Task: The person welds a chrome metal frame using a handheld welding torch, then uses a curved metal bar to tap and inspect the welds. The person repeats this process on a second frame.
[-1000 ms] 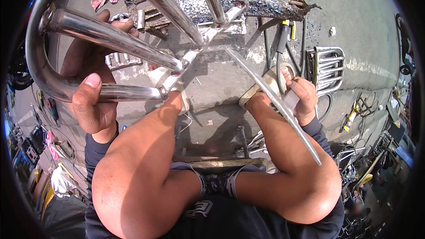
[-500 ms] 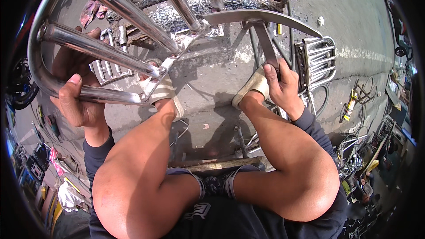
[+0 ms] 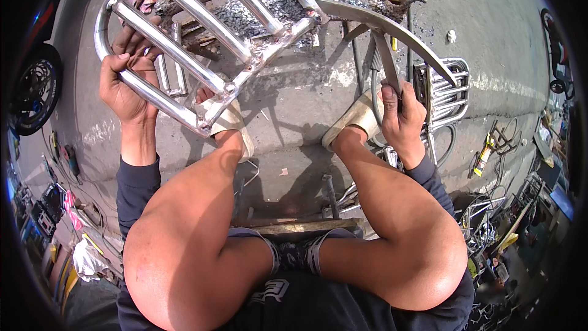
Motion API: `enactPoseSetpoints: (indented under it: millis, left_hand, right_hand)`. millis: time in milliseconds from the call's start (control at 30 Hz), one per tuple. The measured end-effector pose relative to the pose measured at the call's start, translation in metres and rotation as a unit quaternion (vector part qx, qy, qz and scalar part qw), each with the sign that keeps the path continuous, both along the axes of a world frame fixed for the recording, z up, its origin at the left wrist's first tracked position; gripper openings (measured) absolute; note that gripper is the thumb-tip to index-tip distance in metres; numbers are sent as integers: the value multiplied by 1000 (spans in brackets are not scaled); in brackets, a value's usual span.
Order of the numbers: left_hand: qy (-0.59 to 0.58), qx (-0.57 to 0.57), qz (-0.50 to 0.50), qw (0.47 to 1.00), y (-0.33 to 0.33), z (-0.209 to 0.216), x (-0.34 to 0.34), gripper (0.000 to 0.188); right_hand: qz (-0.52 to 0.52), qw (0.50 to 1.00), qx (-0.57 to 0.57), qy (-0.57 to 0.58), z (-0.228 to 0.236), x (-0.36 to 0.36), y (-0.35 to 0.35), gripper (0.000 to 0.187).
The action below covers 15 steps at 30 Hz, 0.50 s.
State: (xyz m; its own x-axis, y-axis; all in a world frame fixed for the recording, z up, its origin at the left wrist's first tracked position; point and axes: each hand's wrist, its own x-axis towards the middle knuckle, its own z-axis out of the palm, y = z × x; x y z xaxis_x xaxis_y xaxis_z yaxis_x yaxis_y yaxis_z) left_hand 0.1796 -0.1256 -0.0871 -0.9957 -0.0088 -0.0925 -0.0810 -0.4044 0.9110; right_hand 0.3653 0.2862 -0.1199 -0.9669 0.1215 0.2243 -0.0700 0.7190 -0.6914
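A: Hands, item one: left hand (image 3: pixel 125 86) wrapped shut around the outer tube of the rack (image 3: pixel 202 37), near its rounded corner. Right hand (image 3: pixel 401 119) closed on a flat strip (image 3: pixel 387 61) that runs up to the curved bar (image 3: pixel 392 27) at the rack's far end.

B: Rack, location?

A: Held off the ground in front of the knees, tilted, its lower welded corner just above the left sandal (image 3: pixel 229 125). Polished tube, several parallel bars, one cross-piece.

B: Surroundings?

A: Concrete floor (image 3: pixel 294 129); right sandal (image 3: pixel 355 122) beside the right hand; a second small chrome rack (image 3: pixel 447 89) lying just beyond that hand; a hose (image 3: pixel 361 67) looping behind; a motorcycle wheel (image 3: pixel 33 89) at the far left; tools scattered at both edges.

B: Handling note?

A: My judgement: the piece is long and lopsided, so the two grips should stay well apart, as they are. Left hand carries the weight; right hand steers by the strip. Turn slowly, keep the lower corner off the toes, and keep fingers away from the welded joints, which may be sharp.
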Motion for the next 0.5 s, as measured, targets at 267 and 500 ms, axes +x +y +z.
enactPoseSetpoints:
  millis: [267, 500]
  left_hand:
    - [17, 36, -23, 999, -6, -5, 0, 61]
    - [37, 185, -100, 977, 1, 2, 1, 64]
  right_hand:
    - [1, 984, -165, -61, 13, -6, -5, 27]
    - [48, 964, -261, -27, 54, -45, -27, 30]
